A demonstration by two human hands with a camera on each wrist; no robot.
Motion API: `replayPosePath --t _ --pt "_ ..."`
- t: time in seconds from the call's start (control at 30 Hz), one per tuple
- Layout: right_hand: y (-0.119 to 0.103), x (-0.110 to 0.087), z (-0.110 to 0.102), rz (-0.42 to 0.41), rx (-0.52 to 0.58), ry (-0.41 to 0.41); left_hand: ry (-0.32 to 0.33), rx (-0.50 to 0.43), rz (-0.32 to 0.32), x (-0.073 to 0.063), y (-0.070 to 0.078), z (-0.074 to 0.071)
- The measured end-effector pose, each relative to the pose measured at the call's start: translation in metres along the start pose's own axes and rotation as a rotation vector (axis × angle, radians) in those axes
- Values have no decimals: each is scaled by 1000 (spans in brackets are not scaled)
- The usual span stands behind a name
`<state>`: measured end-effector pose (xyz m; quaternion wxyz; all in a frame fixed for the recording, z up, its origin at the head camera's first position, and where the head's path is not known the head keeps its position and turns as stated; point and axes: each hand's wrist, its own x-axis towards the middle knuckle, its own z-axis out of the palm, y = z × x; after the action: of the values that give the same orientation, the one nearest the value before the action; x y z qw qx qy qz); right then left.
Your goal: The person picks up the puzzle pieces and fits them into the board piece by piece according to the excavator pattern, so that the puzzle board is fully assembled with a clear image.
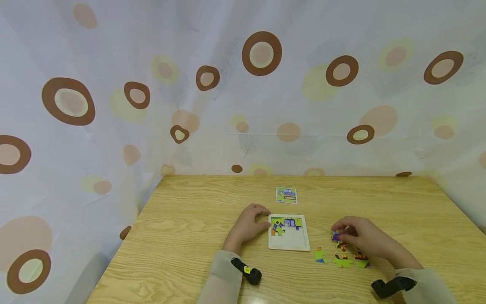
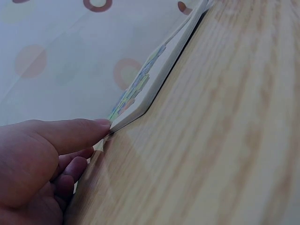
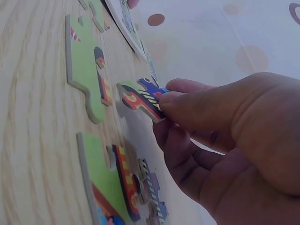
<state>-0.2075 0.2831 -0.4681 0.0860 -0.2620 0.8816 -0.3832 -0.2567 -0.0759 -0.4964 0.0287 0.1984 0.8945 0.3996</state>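
Tabletop (image 1: 182, 236), puzzle piece (image 3: 142, 99) in right fingers (image 3: 177, 149)

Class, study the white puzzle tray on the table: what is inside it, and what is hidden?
Inside the white puzzle tray, puzzle pieces line the top and part of the left; bare white base shows elsewhere. The base beneath the pieces is covered.

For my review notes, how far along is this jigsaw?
Done: fitted pieces sit along the upper part of the white tray. In hand: the right hand pinches a multicoloured piece, while the left hand touches the tray's edge. Left: several loose pieces lie on the table, and the tray's lower part is bare.
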Motion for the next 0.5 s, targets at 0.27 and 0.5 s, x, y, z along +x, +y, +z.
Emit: replayPosePath --t 0.27,0.5 --pt "-6 6 1 -7 -18 47 0 2 -8 1 -2 1" --pt "-16 19 7 -16 -15 86 1 -1 -10 2 -4 2"
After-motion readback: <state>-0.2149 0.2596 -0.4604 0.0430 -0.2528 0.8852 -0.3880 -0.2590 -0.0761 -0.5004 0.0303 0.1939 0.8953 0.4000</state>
